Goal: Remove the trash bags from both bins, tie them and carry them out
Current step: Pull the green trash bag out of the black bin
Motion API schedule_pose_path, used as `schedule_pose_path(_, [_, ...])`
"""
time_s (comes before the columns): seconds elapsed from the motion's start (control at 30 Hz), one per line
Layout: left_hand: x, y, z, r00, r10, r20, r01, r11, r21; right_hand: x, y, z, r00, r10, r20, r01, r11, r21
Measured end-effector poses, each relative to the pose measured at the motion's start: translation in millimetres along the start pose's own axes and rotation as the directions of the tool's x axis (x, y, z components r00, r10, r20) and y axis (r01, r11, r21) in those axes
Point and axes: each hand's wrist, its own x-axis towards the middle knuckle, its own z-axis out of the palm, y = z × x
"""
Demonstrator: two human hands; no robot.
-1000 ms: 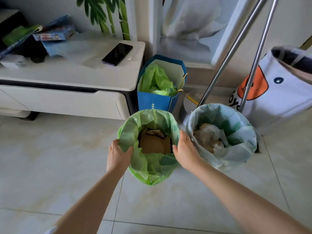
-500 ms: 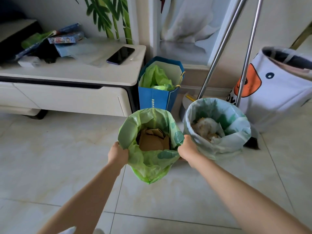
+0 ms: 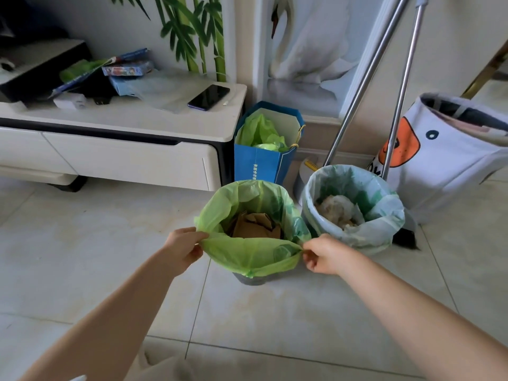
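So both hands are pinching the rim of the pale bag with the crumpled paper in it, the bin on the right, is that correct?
Not quite. The head view shows the left hand and the right hand pinching the rim of the green bag, which holds brown cardboard and sits in the left bin. The pale bag on the right is untouched.

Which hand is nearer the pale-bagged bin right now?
Right. The right hand pinches the green bag's rim on the side next to the pale-bagged bin, just short of it. The left hand pinches the opposite rim, with the green bag between.
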Motion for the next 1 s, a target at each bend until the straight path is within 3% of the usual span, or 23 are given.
schedule_pose_path(0.23, [0.2,18.0,12.0,0.998,0.028,0.048,-0.025,0.998,-0.057,8.2,-10.2,-0.1,0.992,-0.041,-0.116,0.047,0.997,0.055])
schedule_pose_path(0.4, [12.8,20.1,8.5,0.998,0.022,0.058,-0.017,0.996,-0.085,17.9,-10.7,-1.8,0.997,-0.029,-0.07,0.031,0.999,0.023])
schedule_pose_path(0.47, [21.3,20.6,6.6,0.997,0.026,0.074,-0.02,0.997,-0.077,21.4,-13.0,-1.4,0.993,-0.083,-0.079,0.078,0.995,-0.062])
schedule_pose_path(0.53, [30.3,23.0,5.7,0.996,0.032,0.083,-0.026,0.997,-0.074,28.2,-15.7,-0.5,0.97,-0.206,-0.127,0.162,0.944,-0.288])
schedule_pose_path(0.63, [42.8,29.1,8.1,0.994,0.047,0.098,-0.042,0.998,-0.055,36.5,-22.1,-1.3,0.879,-0.45,-0.155,0.227,0.683,-0.694])
schedule_pose_path(0.7, [48.1,34.9,10.1,0.994,0.055,0.098,-0.051,0.998,-0.035,37.4,-29.1,-2.5,0.835,-0.526,-0.161,0.227,0.595,-0.771])
schedule_pose_path(0.87, [51.3,56.6,18.0,0.993,0.094,0.068,-0.096,0.995,0.031,38.4,-48.8,-10.1,0.818,-0.549,-0.172,0.3,0.661,-0.688])
schedule_pose_path(1.0, [47.4,77.2,27.5,0.978,0.208,0.01,-0.208,0.977,0.04,30.2,-60.4,-11.9,0.775,-0.614,-0.152,0.392,0.654,-0.647])
